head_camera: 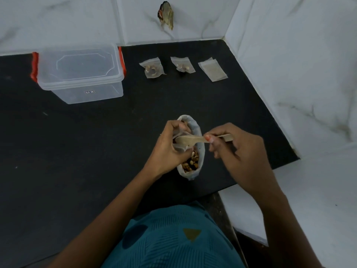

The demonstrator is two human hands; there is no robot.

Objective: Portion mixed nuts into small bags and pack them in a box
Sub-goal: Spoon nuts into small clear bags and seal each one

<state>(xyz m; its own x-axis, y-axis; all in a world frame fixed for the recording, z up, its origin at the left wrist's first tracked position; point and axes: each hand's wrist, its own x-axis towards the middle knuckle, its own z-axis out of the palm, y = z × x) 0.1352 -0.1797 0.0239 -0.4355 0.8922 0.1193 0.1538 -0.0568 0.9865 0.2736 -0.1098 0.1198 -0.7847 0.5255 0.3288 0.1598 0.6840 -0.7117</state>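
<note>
A large white bag of mixed nuts [193, 163] lies open on the black counter [96, 142]. My left hand [170, 146] holds a small clear bag [178, 147] open over it. My right hand [237, 149] pinches the handle of a wooden spoon [191, 141], whose bowl points into the small bag's mouth. Two small bags with nuts in them [152, 68] [182, 65] lie at the back of the counter. A stack of empty small bags [212, 69] lies to their right. A clear plastic box [81, 72] with red clips stands closed at the back left.
White marble walls [289, 55] close the counter at the back and right. A dark object [166, 14] hangs on the back wall. The counter's right edge runs diagonally toward my body.
</note>
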